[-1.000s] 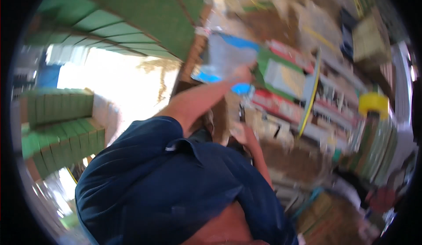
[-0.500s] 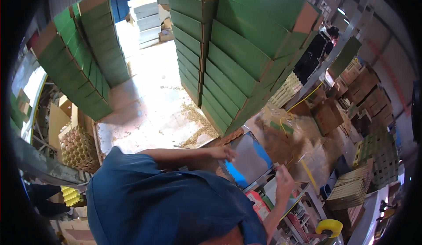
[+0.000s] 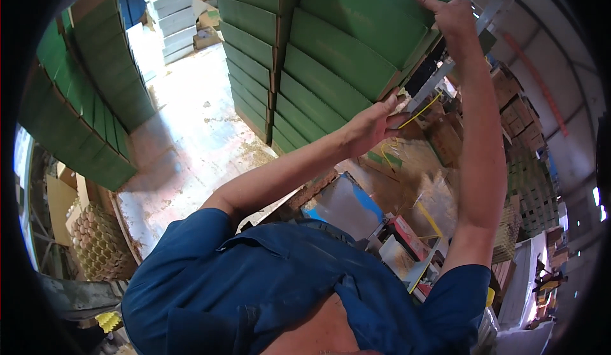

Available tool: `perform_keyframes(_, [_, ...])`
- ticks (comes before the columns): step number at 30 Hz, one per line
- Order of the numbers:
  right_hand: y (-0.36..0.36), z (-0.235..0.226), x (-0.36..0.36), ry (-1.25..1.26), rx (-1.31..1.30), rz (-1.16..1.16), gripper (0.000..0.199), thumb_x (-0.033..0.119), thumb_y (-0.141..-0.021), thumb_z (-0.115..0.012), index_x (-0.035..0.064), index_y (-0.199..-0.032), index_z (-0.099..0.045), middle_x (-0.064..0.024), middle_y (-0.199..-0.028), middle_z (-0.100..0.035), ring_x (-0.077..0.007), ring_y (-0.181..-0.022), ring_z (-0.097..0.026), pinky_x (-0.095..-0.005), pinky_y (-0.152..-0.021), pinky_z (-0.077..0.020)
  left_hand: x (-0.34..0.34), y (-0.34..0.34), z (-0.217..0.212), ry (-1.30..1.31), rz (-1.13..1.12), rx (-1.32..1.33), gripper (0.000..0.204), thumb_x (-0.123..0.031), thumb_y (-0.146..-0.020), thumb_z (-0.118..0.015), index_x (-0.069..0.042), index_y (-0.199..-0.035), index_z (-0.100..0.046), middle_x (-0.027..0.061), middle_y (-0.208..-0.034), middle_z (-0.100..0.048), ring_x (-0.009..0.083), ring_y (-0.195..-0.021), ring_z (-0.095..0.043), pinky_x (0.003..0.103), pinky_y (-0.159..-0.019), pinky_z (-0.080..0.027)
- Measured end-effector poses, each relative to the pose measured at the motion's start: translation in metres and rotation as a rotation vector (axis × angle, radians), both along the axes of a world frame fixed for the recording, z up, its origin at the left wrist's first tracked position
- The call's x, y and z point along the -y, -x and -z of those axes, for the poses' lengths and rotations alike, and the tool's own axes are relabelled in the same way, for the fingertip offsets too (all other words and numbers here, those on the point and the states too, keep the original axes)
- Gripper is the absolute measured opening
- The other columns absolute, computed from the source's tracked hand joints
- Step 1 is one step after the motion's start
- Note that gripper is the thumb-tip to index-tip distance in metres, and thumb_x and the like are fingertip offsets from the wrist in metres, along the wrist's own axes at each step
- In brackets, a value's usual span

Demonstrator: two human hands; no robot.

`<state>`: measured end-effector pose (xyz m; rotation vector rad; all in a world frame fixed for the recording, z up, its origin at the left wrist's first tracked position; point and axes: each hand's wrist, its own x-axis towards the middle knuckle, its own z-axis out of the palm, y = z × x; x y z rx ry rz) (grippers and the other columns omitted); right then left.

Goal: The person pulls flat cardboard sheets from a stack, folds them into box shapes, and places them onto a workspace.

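Your left hand (image 3: 369, 126) is raised at the end of a bare forearm, fingers together and extended, flat against the lower edge of a green carton (image 3: 344, 56) in the leaning stack (image 3: 299, 100) ahead of you. A thin yellow strap (image 3: 420, 110) runs just past its fingertips; whether the hand pinches that strap cannot be told. Your right hand (image 3: 452, 14) sits higher and further out, fingers spread, pressed on the upper face of the same carton near its top corner. Neither hand is closed around anything; both bear on flat surfaces.

Treat the carton as flattened or shallow corrugated board: judged light for its size, stiff along the flutes, prone to bending and creasing if loaded at one point. The coated green face looks smooth and may slide under a dry palm. Take hold at the edges, one hand under the lower edge and one over the upper corner, not at mid-panel.

Below your hands, a cluttered bench (image 3: 407, 234) carries small boxes and clear bags. Beyond the left hand, further green stacks (image 3: 83, 107) stand on a pale concrete floor (image 3: 184, 145). Egg trays (image 3: 95, 243) are piled well apart to your left. Brown boxes (image 3: 509, 100) lie beyond the right forearm.
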<state>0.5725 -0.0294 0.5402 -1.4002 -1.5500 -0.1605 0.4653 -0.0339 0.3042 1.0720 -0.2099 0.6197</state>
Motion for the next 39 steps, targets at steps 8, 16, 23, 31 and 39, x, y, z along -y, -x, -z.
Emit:
perform_keyframes(8, [-0.059,-0.066,0.126,-0.026,0.486,0.697,0.052,0.049,-0.091,-0.059,0.0045,-0.116,-0.07,-0.0164,-0.1,-0.072,-0.0254,-0.096,-0.067,-0.0358,-0.086,-0.0501,0.017,-0.012,-0.063,0.251,0.063,0.192,0.094,-0.071,-0.09,-0.043,-0.013,-0.157,-0.014,0.009,-0.161,-0.021,0.0315,-0.146,-0.027,0.054,-0.116,-0.024])
perform_keyframes(16, [-0.074,0.1,0.368,-0.474,-0.049,0.58,0.03,0.007,-0.087,-0.065,-0.0066,-0.114,-0.068,-0.0188,-0.113,-0.068,-0.0248,-0.099,-0.066,-0.0362,-0.087,-0.0535,0.136,-0.086,-0.032,0.508,0.544,0.079,0.068,-0.06,-0.086,-0.064,-0.014,-0.134,-0.052,0.0108,-0.13,-0.059,0.0332,-0.123,-0.053,0.053,-0.106,-0.039])
perform_keyframes(23, [-0.029,0.293,0.331,0.47,-0.142,0.291,0.034,-0.007,-0.075,-0.066,-0.0032,-0.108,-0.069,-0.0156,-0.115,-0.07,-0.0285,-0.111,-0.066,-0.0347,-0.101,-0.0469,0.126,-0.101,0.259,0.913,0.631,0.007,0.073,-0.053,-0.078,-0.074,-0.009,-0.133,-0.052,0.0153,-0.136,-0.053,0.0369,-0.13,-0.047,0.057,-0.11,-0.035])
perform_keyframes(31, [-0.051,0.527,0.299,0.656,-0.373,0.277,0.041,-0.003,-0.078,-0.066,0.0009,-0.118,-0.066,-0.0184,-0.127,-0.064,-0.0307,-0.123,-0.058,-0.0373,-0.107,-0.0411,0.102,-0.008,0.43,1.171,0.152,-0.576,0.082,-0.019,-0.07,-0.086,-0.011,-0.141,-0.046,0.0153,-0.142,-0.049,0.0325,-0.133,-0.045,0.051,-0.113,-0.033])
perform_keyframes(39, [-0.049,0.607,0.321,0.752,-0.497,0.325,0.038,-0.004,-0.072,-0.072,0.0036,-0.11,-0.072,-0.0191,-0.117,-0.068,-0.0277,-0.119,-0.062,-0.0326,-0.098,-0.0464,0.062,0.038,0.337,-0.426,-0.504,-0.742,0.06,-0.028,-0.076,-0.083,-0.004,-0.127,-0.06,0.0154,-0.123,-0.066,0.029,-0.108,-0.066,0.039,-0.097,-0.048])
